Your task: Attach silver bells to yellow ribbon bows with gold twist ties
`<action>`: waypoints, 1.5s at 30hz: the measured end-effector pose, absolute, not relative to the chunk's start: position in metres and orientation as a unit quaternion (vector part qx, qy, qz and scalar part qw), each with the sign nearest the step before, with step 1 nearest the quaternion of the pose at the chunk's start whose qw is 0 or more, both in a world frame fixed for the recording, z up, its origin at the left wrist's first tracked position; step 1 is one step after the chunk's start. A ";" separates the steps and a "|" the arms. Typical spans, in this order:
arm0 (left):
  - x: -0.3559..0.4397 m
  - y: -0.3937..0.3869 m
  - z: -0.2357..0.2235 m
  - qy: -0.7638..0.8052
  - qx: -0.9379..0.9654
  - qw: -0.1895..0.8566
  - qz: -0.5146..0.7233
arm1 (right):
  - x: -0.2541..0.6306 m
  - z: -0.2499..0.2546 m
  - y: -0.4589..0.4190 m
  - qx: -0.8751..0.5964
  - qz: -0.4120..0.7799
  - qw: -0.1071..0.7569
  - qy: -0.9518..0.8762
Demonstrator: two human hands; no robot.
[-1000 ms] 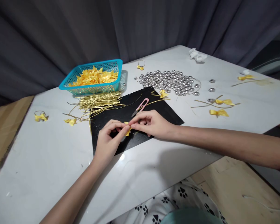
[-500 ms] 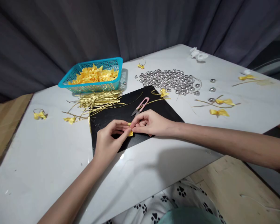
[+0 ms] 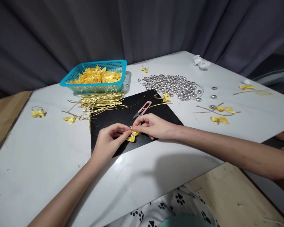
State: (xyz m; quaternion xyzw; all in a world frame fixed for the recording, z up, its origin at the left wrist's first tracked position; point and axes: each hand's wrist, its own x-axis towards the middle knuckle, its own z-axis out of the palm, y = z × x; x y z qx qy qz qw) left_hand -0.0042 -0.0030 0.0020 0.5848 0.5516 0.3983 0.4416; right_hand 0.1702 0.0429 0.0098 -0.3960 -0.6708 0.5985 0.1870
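My left hand (image 3: 109, 138) and right hand (image 3: 155, 126) are both clamped, thumbs against fingers, on one small, shiny yellow ribbon bow (image 3: 132, 138); my fingertips hide part of it. We are over the near part of a flat black sheet (image 3: 113, 118).

From the sheet's near edge, white surface runs to the front edge of the glossy white bench (image 3: 49, 151), which slants up to the right beneath my right forearm. Left of my left hand there is wide room too.

Ahead is tighter. One pair of pink-handled metal snips (image 3: 140, 110) lies just beyond my right fingers, blades angled toward me. A bundle of thin gold wires (image 3: 99, 101) overlaps the sheet's far left side, with one turquoise perforated plastic basket (image 3: 92, 84) close behind.

I count seven loose yellow bows (image 3: 219, 119): two at the left, one at the back, one at the sheet's far corner, three at the right. Those in the basket are too many to count, as are the heaped shiny silver beads (image 3: 170, 85); three more beads form a spaced row right of the heap.
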 end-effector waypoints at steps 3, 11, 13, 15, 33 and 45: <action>-0.005 -0.003 0.000 0.547 0.596 0.431 0.400 | 0.172 0.008 0.041 -0.390 0.597 0.186 -0.676; -0.006 -0.007 0.000 0.547 0.637 0.398 0.370 | 0.170 0.004 0.031 -0.405 0.489 0.206 -0.744; -0.005 -0.008 0.001 0.541 0.659 0.377 0.363 | 0.170 0.004 0.029 -0.406 0.467 0.207 -0.757; -0.004 -0.008 0.003 0.538 0.671 0.350 0.371 | 0.169 0.003 0.027 -0.404 0.458 0.211 -0.763; -0.002 -0.008 0.006 0.560 0.650 0.345 0.379 | 0.169 -0.002 0.025 -0.404 0.456 0.257 -0.750; -0.002 -0.008 0.005 0.576 0.593 0.420 0.373 | 0.168 -0.008 0.026 -0.405 0.462 0.278 -0.739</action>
